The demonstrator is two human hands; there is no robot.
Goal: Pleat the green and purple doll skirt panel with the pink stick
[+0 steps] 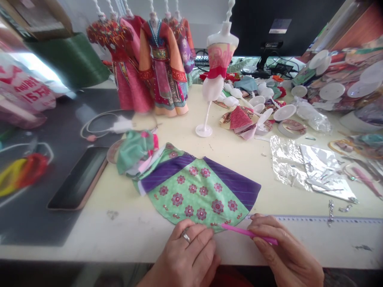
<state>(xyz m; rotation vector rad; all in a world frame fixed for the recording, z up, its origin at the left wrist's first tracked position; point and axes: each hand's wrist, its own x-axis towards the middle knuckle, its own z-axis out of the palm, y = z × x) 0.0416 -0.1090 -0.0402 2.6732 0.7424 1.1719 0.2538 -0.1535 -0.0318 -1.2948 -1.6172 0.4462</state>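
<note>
A green flowered doll skirt (196, 199) with purple striped side panels lies spread on the pale table. My left hand (191, 253), with a ring on one finger, is closed at the skirt's lower edge, its fingers curled over the hem and the thumb hidden. Between the thumb and fingers of my right hand (284, 247) is a thin pink pen-like stick (241, 230). The stick's tip points left and meets the hem, close to my left fingertips. Small shiny dots show in some of the printed flowers. Bunched green cloth (134, 153) adjoins the skirt's upper left.
Dressed doll forms (163, 71) stand behind, beside a white mannequin (216, 75). A phone (79, 179) and scissors (24, 173) lie left. To the right are a ruler (314, 219), silvery bags (326, 171), rhinestone strips (330, 211) and tape (291, 128). A monitor (287, 24) stands at the back.
</note>
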